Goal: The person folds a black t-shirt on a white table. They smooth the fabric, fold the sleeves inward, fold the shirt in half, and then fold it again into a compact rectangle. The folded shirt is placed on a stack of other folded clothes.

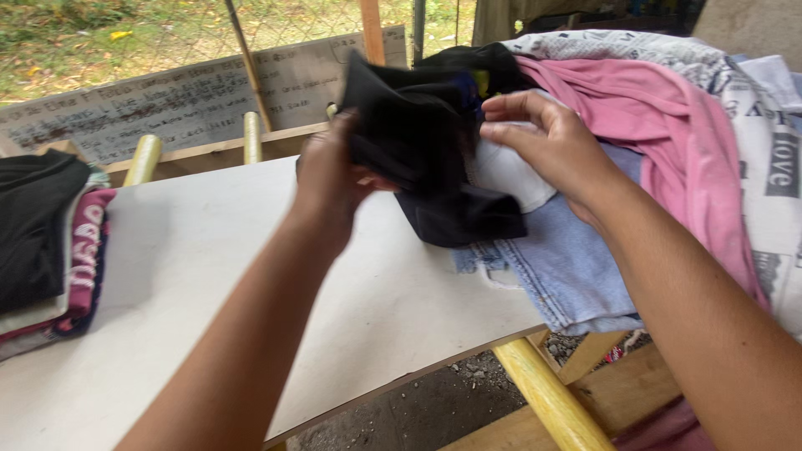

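Note:
My left hand (pixel 328 175) grips a black garment (pixel 418 134) and lifts it off the heap of clothes at the right of the white board (pixel 251 292). The garment's lower end (pixel 464 219) still droops onto the board and the heap. To its right, my right hand (pixel 543 142) hovers with fingers spread, touching the black cloth's edge and resting over a white piece (pixel 511 177). Beneath lie light blue denim (pixel 568 267) and a pink garment (pixel 677 142).
A folded stack of dark, maroon and white clothes (pixel 50 242) sits at the board's left end. A grey printed fabric (pixel 769 167) covers the far right. Yellow wooden poles (pixel 547 397) support the board. A wire fence and grass (pixel 100 33) lie beyond.

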